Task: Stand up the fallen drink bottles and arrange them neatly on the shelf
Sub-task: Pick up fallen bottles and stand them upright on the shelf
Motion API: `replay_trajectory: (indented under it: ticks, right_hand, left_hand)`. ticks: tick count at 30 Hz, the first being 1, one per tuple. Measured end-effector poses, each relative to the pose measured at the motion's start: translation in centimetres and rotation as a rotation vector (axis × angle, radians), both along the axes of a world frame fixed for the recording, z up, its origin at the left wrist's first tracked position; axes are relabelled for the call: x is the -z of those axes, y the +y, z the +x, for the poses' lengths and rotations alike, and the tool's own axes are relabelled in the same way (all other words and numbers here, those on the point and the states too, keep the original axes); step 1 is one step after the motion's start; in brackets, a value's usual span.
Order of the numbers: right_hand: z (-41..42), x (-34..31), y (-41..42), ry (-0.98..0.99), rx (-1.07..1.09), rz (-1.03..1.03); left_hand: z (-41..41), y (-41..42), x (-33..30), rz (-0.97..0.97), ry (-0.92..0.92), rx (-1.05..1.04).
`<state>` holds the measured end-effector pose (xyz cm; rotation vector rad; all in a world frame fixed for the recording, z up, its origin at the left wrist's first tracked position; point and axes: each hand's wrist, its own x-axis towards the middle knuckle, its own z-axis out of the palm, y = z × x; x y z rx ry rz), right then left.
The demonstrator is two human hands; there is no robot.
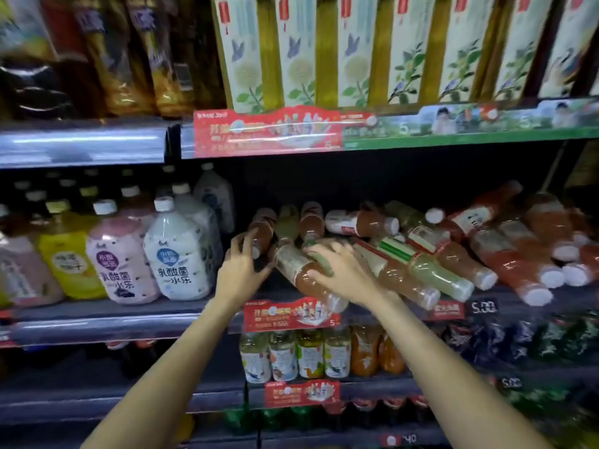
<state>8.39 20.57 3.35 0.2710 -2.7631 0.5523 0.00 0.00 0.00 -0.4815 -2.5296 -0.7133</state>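
The middle shelf (207, 314) of a shop display carries a heap of fallen drink bottles (453, 254), red, orange and pale green, lying across one another on its right part with white caps pointing mostly right and toward the shelf's front edge. To the left on the same shelf stand fat yoghurt-drink bottles (176, 257), upright in rows. Tall carton packs (353, 50) line the shelf above; small upright bottles (311, 354) fill the shelf below. The right hand (340, 267) grips a lying orange-filled bottle (311, 280) at the heap's left edge, fingers curled over its body. The left hand (241, 265) reaches beside it, fingers spread and loosely bent, fingertips touching a reddish bottle (259, 234).
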Motion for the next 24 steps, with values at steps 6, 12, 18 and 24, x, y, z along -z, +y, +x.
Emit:
replay_trajectory:
  ticks: [6,12,18,24]
  right_hand:
    - [-3.6,0.8,-1.0,-0.121,-0.030,0.128]
    - [-5.1,1.6,-0.8,-0.136,-0.066,0.118]
    - [-5.3,1.7,-2.2,-0.026,0.001,0.083]
    - [-5.2,1.7,-2.4,0.002,0.008,0.097]
  left_hand:
    - [-4.4,1.2,0.2,-0.260,-0.174,-0.111]
    - [-5.4,1.0,0.8,-0.453,-0.173,-0.134]
    - [-6.4,1.1,0.1,-0.586,-0.118,-0.146]
    - [-2.1,-1.2,-1.4,-0.377,0.096,0.064]
